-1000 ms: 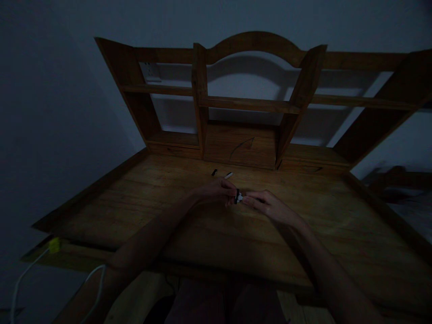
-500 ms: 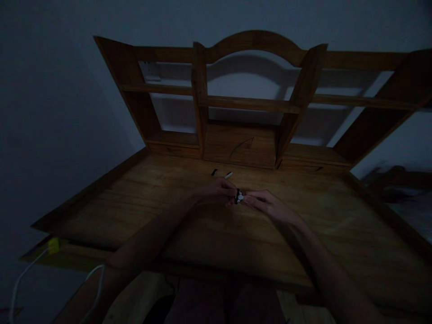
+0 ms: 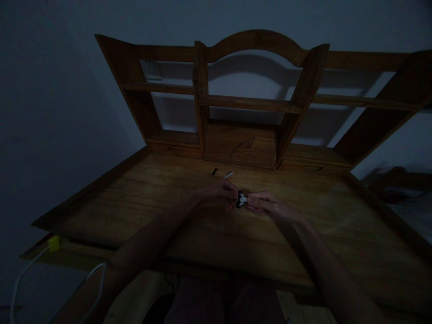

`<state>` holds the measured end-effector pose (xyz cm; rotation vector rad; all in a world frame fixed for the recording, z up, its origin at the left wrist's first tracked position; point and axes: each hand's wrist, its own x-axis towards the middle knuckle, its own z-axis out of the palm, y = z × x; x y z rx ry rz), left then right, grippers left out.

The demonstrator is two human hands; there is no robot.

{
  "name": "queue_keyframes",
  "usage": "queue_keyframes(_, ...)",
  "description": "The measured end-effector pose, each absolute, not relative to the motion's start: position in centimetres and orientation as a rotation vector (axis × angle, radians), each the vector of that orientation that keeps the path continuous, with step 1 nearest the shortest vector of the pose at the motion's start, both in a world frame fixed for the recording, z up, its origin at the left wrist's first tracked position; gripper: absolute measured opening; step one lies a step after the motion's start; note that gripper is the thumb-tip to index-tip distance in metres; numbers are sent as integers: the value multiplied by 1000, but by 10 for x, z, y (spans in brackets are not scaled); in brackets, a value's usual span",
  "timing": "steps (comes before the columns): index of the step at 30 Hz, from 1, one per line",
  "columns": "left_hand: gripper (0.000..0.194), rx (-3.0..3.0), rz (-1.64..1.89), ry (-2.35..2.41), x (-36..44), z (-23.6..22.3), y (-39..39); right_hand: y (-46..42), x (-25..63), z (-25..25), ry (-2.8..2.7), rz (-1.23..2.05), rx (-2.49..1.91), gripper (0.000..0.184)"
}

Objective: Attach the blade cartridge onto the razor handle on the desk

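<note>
Over the middle of the desk, both hands hold a small piece that looks like a razor head point(image 3: 241, 200), with a black bar on its left and a silver-white neck on its right. My left hand point(image 3: 227, 192) is closed, its fingertips at the black bar. My right hand point(image 3: 265, 201) pinches the white neck between thumb and fingers. Just beyond my left hand, a slim white-and-black stick, like a handle point(image 3: 228, 174), lies on the desk. Beside it is a small black piece point(image 3: 214, 171), too small and dark to name.
The wooden desk point(image 3: 145, 193) has a raised shelf unit point(image 3: 249, 103) along its back and low side rails. A white cable point(image 3: 25, 270) runs from a yellow tag point(image 3: 54, 243) at the left front edge, and white cord also shows by my left forearm. The room is dim.
My right hand has shifted slightly right and down, and more of the white neck shows between the hands. The razor head has turned a little. The pieces on the desk stay put.
</note>
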<state>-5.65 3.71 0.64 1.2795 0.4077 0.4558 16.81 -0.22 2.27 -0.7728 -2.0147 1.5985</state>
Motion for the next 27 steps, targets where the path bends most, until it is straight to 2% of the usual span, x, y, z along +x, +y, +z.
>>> queue_keyframes(16,44,1424,483,462,-57,-1,44,-6,172,31,-2172,1284,-839,42)
queue_keyframes(27,39,1421,506,447,-56,-1,41,-4,173,31,-2154,1370,-789,41)
